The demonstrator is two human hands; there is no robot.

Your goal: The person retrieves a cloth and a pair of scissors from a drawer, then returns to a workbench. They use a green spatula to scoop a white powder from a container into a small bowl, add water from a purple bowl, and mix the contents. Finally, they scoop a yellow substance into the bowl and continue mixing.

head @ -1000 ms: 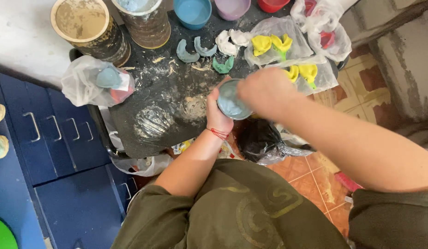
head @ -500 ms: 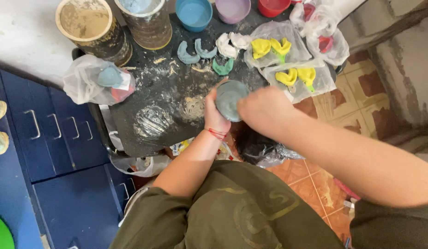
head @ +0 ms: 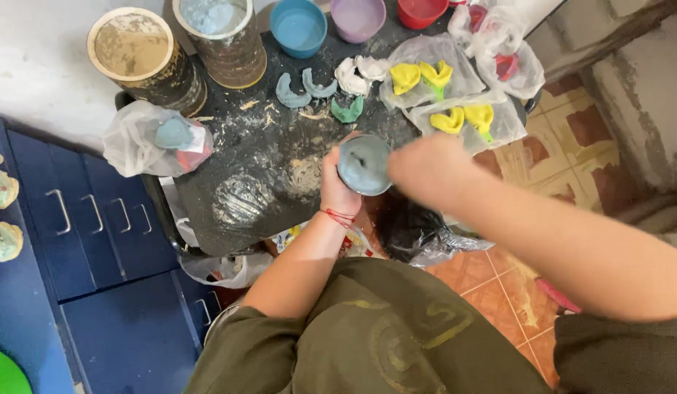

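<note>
My left hand (head: 337, 188) grips a small blue-grey rubber bowl (head: 364, 165) from its left side, holding it over the near edge of a black, powder-smeared tabletop (head: 243, 157). The bowl's inside looks grey with a dark streak. My right hand (head: 424, 169) is blurred just to the right of the bowl, touching or almost touching its rim; what it holds cannot be made out. A red thread circles my left wrist.
Horseshoe-shaped casts lie behind the bowl: grey-blue (head: 291, 92), white (head: 353, 73), green (head: 347, 111), and yellow ones in clear bags (head: 420, 76). Two tall tubs (head: 137, 55), blue (head: 298, 26) and purple (head: 358, 16) bowls stand at the back. Blue drawers (head: 97, 219) are at left.
My right hand has moved off the top of the bowl to its right side, uncovering the bowl's inside. The left hand keeps hold of the bowl in nearly the same place.
</note>
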